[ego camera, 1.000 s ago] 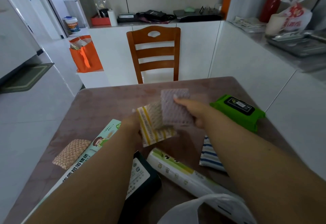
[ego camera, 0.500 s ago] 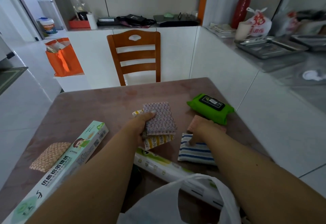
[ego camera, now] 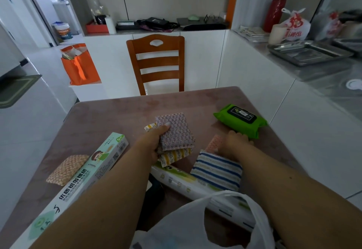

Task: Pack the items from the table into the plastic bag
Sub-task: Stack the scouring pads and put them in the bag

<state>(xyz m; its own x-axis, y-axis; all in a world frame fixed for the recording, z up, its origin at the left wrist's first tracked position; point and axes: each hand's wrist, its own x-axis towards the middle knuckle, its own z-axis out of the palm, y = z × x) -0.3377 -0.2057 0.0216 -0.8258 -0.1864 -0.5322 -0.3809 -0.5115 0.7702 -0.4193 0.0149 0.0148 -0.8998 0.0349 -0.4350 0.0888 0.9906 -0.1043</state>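
My left hand (ego camera: 154,140) grips a small stack of scouring pads above the table: a purple patterned pad (ego camera: 176,131) on top, a yellow-striped pad (ego camera: 173,156) beneath. My right hand (ego camera: 236,143) rests on a pink pad (ego camera: 214,144) on the brown table (ego camera: 117,111), fingers curled over it, just in front of a green wet-wipes pack (ego camera: 240,120). A blue-striped pad (ego camera: 217,170) lies under my right wrist. The white plastic bag (ego camera: 195,227) hangs open at the bottom edge, between my forearms.
A long foil box (ego camera: 82,178) and an orange pad (ego camera: 67,169) lie at the left. A white-and-green roll box (ego camera: 186,182) lies across the near middle, a dark packet partly hidden under my left arm. A wooden chair (ego camera: 156,62) stands behind the table.
My right hand passed the purple pad onto the left hand's stack, then dropped right onto the pink pad by the wipes. The left hand now holds the stack alone.
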